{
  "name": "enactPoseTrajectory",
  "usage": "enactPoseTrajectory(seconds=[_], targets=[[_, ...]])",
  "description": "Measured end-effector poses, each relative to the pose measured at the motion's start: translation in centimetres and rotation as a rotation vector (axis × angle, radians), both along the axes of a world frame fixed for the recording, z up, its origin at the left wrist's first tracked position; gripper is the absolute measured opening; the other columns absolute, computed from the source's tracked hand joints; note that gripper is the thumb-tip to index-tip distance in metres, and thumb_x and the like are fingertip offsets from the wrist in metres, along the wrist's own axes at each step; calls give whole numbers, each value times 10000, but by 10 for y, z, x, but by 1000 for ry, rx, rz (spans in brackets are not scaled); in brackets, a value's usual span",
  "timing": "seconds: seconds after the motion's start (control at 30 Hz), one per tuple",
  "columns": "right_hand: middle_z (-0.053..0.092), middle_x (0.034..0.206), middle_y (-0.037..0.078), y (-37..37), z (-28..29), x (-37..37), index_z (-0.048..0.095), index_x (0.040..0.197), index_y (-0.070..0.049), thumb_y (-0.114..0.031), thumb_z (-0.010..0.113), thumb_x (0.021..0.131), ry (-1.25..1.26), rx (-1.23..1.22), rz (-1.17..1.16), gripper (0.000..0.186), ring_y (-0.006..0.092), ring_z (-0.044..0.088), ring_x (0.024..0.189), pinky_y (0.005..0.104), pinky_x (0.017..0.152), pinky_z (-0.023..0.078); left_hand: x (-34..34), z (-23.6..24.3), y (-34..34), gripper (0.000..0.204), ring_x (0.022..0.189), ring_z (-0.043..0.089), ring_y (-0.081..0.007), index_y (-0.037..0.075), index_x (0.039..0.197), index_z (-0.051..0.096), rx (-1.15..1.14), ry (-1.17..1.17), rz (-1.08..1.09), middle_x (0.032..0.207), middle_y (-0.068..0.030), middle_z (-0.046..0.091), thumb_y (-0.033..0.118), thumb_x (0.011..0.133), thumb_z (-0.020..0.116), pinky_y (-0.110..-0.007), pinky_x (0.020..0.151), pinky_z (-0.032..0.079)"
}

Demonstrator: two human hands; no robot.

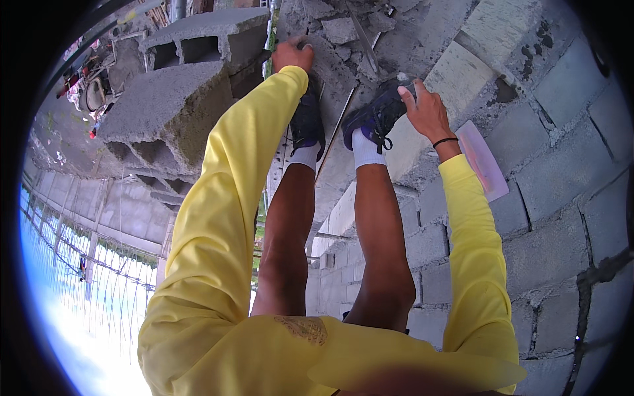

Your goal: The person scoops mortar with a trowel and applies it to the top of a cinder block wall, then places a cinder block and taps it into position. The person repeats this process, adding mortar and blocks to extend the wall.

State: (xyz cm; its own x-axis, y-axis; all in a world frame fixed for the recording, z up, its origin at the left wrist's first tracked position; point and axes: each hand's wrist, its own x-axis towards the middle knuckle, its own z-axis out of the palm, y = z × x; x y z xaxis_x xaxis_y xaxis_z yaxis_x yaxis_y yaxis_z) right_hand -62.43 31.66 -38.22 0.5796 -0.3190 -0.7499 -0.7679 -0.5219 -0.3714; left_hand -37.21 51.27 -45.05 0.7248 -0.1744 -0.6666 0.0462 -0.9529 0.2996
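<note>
So we're bent over in a yellow long-sleeved top [231,178], rough grey hollow blocks [168,99] piled on our left and a block wall [555,191] on our right. Our left hand [292,54] has its fingers curled, right beside the end of the farthest hollow block [243,45], and honestly we can't tell if it's gripping anything. Our right hand [428,113] is by the toe of our right shoe [380,115], thumb a bit apart from the fingers, can't tell its grip either. There's a thin rod [338,130] between our feet, rubble [340,31] ahead, plus a pinkish sheet [483,165] beside our right sleeve [472,224]
</note>
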Motion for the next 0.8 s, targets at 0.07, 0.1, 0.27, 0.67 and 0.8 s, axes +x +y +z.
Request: enactPoseTrajectory(seconds=[0.07,0.1,0.27,0.67,0.8], targets=[[692,877,337,-5,11,-5,598,1220,26,-475,565,1020,-106,-15,-47,541,524,683,857,560,764,545,-4,-2,0,412,1091,695,-401,171,1197,769,20,-22,-12,1128,-216,740,297,806,738,-434,1028,523],[692,874,335,-6,16,-8,612,1199,25,-472,568,1019,-136,-17,-76,530,519,685,854,556,761,543,-6,-7,-3,431,1108,693,-390,195,1227,758,1,-47,-37,1148,-207,738,327,817,753,-429,1040,517],[681,777,238,10,36,-43,621,1097,-9,-431,582,1023,-294,57,-371,430,440,705,788,473,681,535,-20,-29,-48,565,1023,705,-400,90,1245,692,-277,-63,-351,1050,-178,757,349,761,825,-438,1016,509],[483,598,5,78,112,-39,514,934,-56,-376,528,1080,-266,308,-1269,353,96,490,459,271,432,396,-40,12,-114,739,1026,698,-393,99,1320,518,-213,-60,-190,1053,-204,734,375,715,838,-470,967,512],[506,587,11,85,157,-49,539,909,-47,-381,556,1064,-148,199,-1232,368,106,507,445,281,433,410,-13,68,-53,647,1010,636,-276,106,1327,503,-314,323,163,1087,-137,631,190,749,781,-411,871,544]])
